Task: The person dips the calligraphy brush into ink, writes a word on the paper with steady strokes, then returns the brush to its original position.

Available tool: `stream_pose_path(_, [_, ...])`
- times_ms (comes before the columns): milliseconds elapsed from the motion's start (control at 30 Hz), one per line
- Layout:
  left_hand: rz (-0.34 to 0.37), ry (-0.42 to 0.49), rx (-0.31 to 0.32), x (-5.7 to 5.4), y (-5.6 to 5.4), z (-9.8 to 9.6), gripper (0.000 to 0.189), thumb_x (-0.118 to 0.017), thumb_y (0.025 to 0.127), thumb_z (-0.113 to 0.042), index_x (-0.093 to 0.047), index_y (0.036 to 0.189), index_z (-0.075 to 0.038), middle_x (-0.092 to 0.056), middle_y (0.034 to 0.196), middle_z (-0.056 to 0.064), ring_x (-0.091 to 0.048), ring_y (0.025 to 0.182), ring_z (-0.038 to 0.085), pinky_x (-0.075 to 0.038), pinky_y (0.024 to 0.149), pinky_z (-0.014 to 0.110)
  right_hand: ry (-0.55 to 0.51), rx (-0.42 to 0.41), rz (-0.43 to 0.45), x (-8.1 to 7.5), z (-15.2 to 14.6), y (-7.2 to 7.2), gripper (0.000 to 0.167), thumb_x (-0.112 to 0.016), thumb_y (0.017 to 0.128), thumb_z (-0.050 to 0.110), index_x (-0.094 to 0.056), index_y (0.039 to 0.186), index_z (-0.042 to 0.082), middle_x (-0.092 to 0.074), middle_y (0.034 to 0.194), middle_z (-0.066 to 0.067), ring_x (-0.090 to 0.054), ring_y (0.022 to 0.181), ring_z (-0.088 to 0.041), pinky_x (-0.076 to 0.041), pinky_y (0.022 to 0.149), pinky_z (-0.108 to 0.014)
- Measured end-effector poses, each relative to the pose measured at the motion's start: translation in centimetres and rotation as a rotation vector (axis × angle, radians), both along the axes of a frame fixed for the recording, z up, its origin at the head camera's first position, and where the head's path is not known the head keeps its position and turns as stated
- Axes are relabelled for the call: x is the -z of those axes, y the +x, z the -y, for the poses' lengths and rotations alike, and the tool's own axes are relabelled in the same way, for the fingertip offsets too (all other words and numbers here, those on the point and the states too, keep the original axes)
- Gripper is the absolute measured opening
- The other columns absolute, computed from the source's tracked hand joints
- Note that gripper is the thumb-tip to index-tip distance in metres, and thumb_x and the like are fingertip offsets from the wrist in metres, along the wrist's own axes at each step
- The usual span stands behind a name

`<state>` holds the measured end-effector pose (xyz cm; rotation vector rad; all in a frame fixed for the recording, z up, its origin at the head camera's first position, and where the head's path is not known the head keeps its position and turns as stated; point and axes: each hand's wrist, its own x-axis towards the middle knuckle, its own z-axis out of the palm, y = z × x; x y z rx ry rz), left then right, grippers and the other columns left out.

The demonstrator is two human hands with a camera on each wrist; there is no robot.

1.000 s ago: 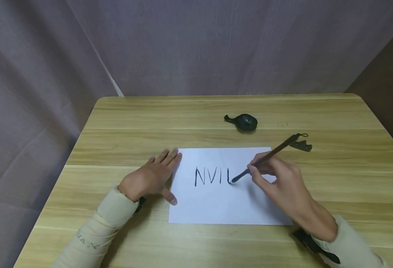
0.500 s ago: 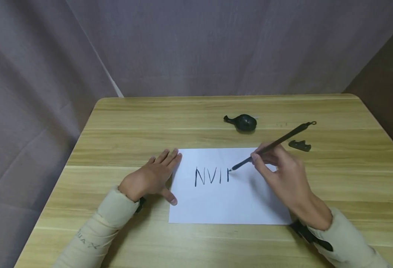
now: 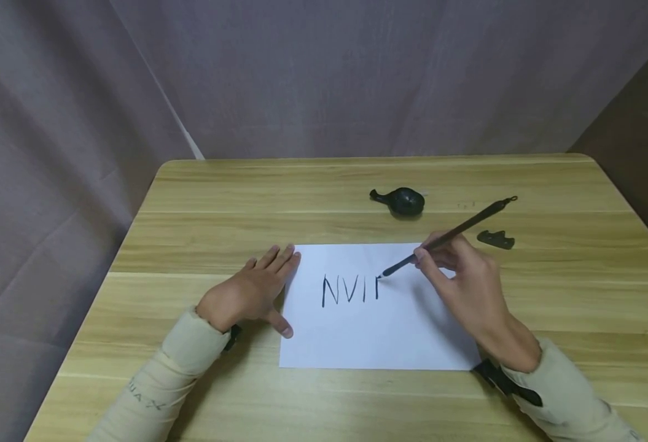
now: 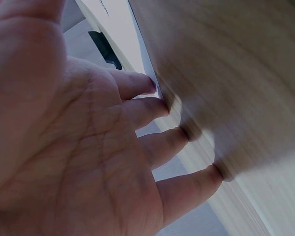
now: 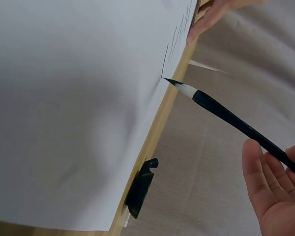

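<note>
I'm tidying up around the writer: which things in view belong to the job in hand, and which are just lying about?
Belong to the job:
brush, held in the right hand
paper, bearing dark strokes, the left hand at its edge

Apparently just lying about:
black round-bodied object with a narrow neck
small notched piece, possibly for resting the brush

Paper (image 3: 351, 337) — "NVI" (image 3: 346, 290), then an upright stroke (image 3: 377, 290); left sleeve (image 3: 160, 371) — unclear lettering (image 3: 147, 399).

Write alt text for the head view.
A person's right grip holds a dark brush at a stroke after the letters NVI on white paper; the left grip rests at its left edge. A black bulbous object and a small dark piece lie beyond on a wooden table.
</note>
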<state>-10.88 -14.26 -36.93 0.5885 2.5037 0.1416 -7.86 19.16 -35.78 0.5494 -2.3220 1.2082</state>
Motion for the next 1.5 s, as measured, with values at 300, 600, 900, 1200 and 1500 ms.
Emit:
stream_pose_path(300, [-0.001, 0.011, -0.012, 0.2, 0.2, 0.2, 0.144, -0.095, 0.069, -0.055, -0.005, 0.170, -0.007, 0.004, 0.178, 0.011, 0.003, 0.164, 0.036, -0.014, 0.127, 0.065, 0.018, 0.030, 0.025, 0.3, -0.6, 0.1, 0.018, -0.073, 0.090, -0.016, -0.064, 0.105, -0.012, -0.075, 0.099, -0.020, -0.064, 0.093, 0.015, -0.055, 0.082, -0.011])
stream_pose_path(600, [0.006, 0.019, -0.026, 0.1, 0.2, 0.5, 0.143, -0.095, 0.070, -0.055, -0.005, 0.170, -0.007, 0.004, 0.178, 0.011, 0.003, 0.164, 0.037, -0.014, 0.127, 0.064, 0.048, 0.065, 0.037, 0.0, -1.3, 0.8, 0.017, -0.075, 0.090, -0.013, -0.066, 0.105, -0.010, -0.076, 0.098, -0.019, -0.061, 0.094, 0.018, -0.053, 0.084, -0.008])
stream_pose_path(900, [-0.002, 0.012, -0.019, 0.1, -0.2, 0.4, 0.143, -0.095, 0.070, -0.055, -0.006, 0.170, -0.007, 0.003, 0.178, 0.012, 0.002, 0.163, 0.038, -0.015, 0.127, 0.064, 0.065, 0.032, 0.032, -0.2, -1.1, 1.8, 0.022, -0.078, 0.085, -0.016, -0.067, 0.103, -0.009, -0.077, 0.095, -0.016, -0.066, 0.091, 0.013, -0.054, 0.082, -0.009])
stream_pose_path(1200, [-0.003, 0.015, 0.000, 0.3, -0.6, 0.0, 0.143, -0.095, 0.070, -0.056, -0.006, 0.170, -0.007, 0.004, 0.178, 0.012, 0.003, 0.163, 0.038, -0.015, 0.127, 0.065, 0.072, -0.027, 0.023, -0.2, 0.0, 2.3, 0.022, -0.078, 0.086, -0.014, -0.068, 0.103, -0.004, -0.077, 0.096, -0.008, -0.074, 0.087, -0.003, -0.056, 0.082, -0.011])
stream_pose_path(1500, [0.003, 0.013, 0.006, 0.2, -0.5, -0.4, 0.144, -0.095, 0.070, -0.056, -0.005, 0.170, -0.007, 0.005, 0.178, 0.012, 0.004, 0.163, 0.038, -0.014, 0.127, 0.065, 0.033, -0.004, 0.006, -1.2, -0.1, 2.0, 0.022, -0.076, 0.087, -0.015, -0.066, 0.104, -0.007, -0.077, 0.098, -0.012, -0.070, 0.092, 0.006, -0.055, 0.085, -0.011])
